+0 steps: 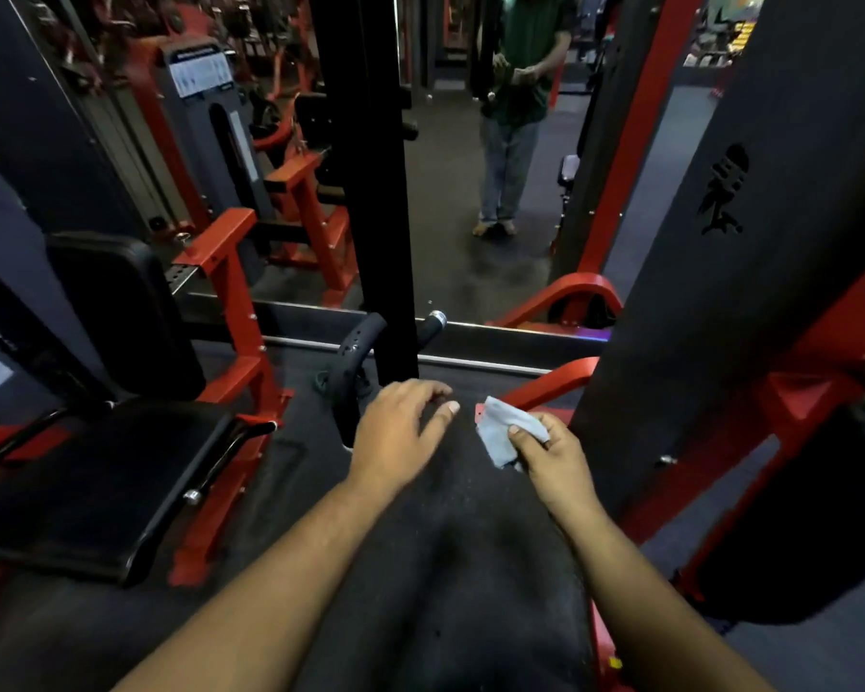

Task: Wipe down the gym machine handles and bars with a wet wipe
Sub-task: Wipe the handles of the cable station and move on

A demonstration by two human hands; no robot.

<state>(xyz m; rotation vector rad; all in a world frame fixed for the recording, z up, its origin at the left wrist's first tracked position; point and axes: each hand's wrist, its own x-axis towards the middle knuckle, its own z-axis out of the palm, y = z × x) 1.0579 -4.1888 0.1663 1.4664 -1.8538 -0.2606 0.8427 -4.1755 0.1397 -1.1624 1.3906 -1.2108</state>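
- Wet wipe [508, 432]: a crumpled pale blue-grey sheet, held just right of the black upright post [370, 192] and near its base.
- Right hand [553, 457]: fingers and thumb curled round the wipe, pinching its lower edge.
- Left hand [400, 432]: palm down, fingers loosely spread and holding nothing, directly below the post's base, close to the wipe but apart from it.
- Curved black handle [353, 367]: beside the post's base, left of it, just above the left hand.
- Black padded seat [101, 481]: well left of the post, on a red frame [236, 292].
- Standing person [513, 117]: beyond the post, to its right.
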